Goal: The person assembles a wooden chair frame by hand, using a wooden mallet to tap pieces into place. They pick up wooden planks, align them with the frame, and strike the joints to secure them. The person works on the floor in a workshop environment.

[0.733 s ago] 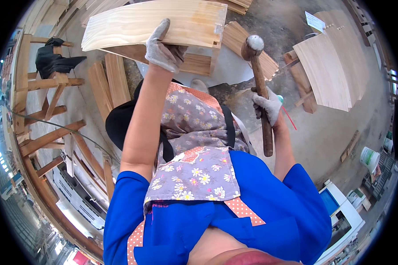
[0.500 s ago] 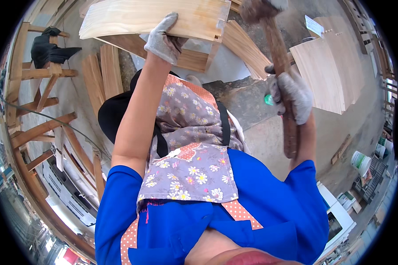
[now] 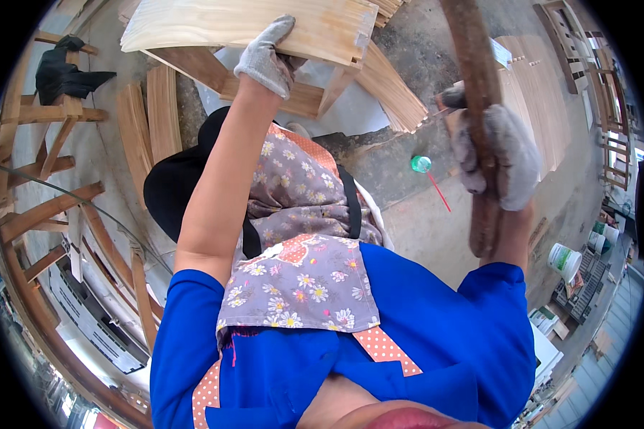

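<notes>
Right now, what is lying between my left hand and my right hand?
Between your left hand and right hand, the head view shows the right end of the wooden box, some white sheet, a stack of pale boards and grey floor.

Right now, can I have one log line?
Gray-gloved left hand: gripping pale rectangular wooden frame | gray-gloved right hand: gripping brown wooden handle

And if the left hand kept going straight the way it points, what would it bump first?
Probably the pale wooden box: the left hand is gripping its near edge, with the thumb lying on top. Depth under that edge is hard to judge.
</notes>
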Demonstrator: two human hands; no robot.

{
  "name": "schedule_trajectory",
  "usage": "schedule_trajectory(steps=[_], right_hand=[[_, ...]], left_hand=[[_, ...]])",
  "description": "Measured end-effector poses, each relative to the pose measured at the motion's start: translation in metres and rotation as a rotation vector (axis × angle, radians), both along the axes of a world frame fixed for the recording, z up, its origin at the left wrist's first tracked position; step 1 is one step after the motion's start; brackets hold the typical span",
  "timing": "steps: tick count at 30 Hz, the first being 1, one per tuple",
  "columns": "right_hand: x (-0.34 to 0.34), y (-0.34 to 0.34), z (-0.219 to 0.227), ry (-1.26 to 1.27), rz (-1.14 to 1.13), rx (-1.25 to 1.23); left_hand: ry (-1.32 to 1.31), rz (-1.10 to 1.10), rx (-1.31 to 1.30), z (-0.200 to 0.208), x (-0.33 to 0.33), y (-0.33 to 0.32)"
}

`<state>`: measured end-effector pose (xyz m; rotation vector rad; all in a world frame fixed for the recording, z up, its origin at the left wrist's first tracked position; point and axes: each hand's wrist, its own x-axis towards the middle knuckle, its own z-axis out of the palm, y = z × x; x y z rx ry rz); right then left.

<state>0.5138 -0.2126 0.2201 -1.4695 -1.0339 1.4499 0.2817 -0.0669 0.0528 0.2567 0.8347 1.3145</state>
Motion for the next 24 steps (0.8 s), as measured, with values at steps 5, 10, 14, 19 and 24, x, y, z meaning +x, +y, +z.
schedule_trajectory(steps=[5,10,14,19,24], right_hand=[[0.002,0.011,0.002,-0.310,0.097,-0.336],[0.002,-0.004,0.010,0.008,0.000,-0.090],[0.008,0.010,-0.004,-0.196,0.077,-0.438],[0.014,-0.003,-0.011,-0.057,-0.141,-0.041],[0.014,0.009,-0.003,-0.106,0.079,-0.441]], left_hand=[[0.011,-0.041,-0.005,0.004,0.004,0.003],[-0.006,-0.014,0.036,-0.003,-0.001,0.005],[-0.009,-0.015,0.010,0.001,0.005,0.005],[-0.021,0.010,-0.006,-0.002,0.002,0.007],[-0.009,0.012,-0.001,-0.001,0.004,0.009]])
